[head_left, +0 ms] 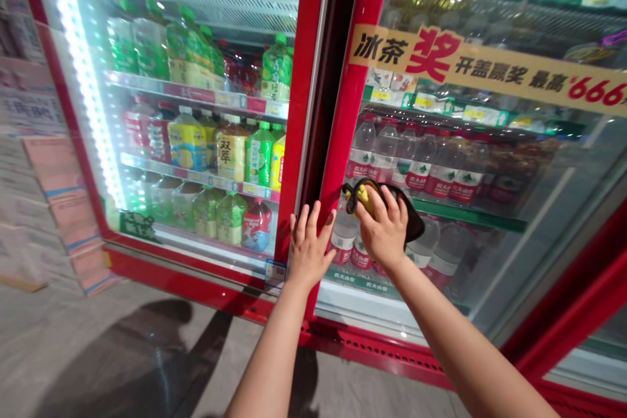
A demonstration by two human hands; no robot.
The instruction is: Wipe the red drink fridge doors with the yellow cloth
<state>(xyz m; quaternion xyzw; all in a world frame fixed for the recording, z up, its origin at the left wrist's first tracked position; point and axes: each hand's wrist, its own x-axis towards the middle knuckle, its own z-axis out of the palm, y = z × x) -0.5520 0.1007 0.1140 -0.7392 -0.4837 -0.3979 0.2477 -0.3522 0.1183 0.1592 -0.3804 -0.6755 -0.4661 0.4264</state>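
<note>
Fingers spread, my left hand (309, 249) is at the gap between two red-framed glass fridge doors, over the red edge of the right door (350, 111). It holds nothing. My right hand (385, 225) is in front of that door's glass, its fingers wrapped round a small black pouch (414, 217) with a dark cord and something yellow at its left end. Red-capped water bottles (422, 166) stand on shelves behind the glass, around my right hand. The left door (306, 78) has a red frame too, with lit shelves behind its glass.
Green and yellow drink bottles (230, 150) fill the left fridge. A yellow printed strip (490, 72) crosses the right door. Pink and white cartons (56, 176) are stacked at the left. Grey floor (122, 346) with dark shadows lies below.
</note>
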